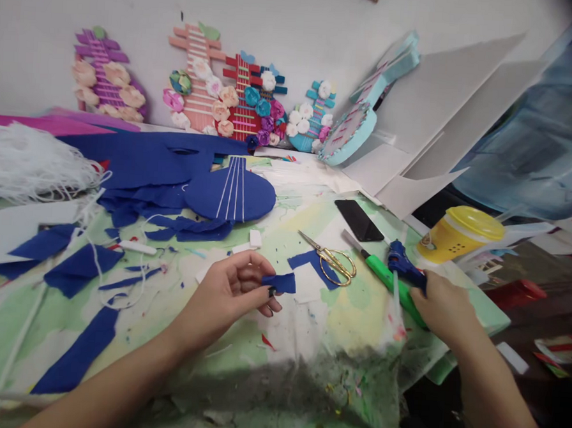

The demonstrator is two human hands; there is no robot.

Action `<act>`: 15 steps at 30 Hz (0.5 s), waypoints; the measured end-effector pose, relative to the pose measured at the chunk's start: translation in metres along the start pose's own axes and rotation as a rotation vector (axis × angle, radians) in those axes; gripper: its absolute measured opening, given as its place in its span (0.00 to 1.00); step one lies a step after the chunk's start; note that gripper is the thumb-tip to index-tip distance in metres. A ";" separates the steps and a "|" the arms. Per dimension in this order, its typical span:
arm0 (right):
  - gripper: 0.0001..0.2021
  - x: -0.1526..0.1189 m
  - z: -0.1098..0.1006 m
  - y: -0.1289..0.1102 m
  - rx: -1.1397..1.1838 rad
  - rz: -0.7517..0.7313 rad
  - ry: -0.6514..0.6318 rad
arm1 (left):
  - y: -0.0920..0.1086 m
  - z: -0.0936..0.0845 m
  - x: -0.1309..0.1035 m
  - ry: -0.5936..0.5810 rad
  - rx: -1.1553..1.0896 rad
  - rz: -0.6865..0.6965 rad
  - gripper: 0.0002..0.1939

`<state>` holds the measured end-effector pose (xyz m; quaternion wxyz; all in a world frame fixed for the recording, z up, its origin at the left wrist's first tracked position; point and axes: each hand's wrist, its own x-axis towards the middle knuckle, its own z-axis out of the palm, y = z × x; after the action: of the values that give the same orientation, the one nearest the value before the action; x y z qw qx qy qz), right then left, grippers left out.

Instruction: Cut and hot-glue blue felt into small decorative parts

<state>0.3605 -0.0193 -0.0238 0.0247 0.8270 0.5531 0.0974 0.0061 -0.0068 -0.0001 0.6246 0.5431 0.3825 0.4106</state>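
Left grip pinches blue fabric; right grip clasps glue gun; cup label illegible

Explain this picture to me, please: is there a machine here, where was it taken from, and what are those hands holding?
There is no machine at work here, just a person's two bare hands. The only picture comes from a camera worn on that person's head, looking forward and down. The left hand pinches a small blue piece; the right hand grips what looks like a blue glue gun. On the stained table cover lie gold-handled scissors, a green-handled tool, a dark phone and a rounded blue shape with white lines. Colourful guitar-shaped decorations stand by the wall.
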 end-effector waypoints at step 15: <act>0.16 0.022 -0.006 0.001 -0.026 -0.048 -0.006 | 0.000 -0.001 -0.001 0.071 0.000 -0.033 0.08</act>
<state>0.3681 0.0001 -0.0145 0.0396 0.8135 0.5713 0.1016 0.0045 -0.0069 -0.0003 0.6173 0.5218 0.4133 0.4193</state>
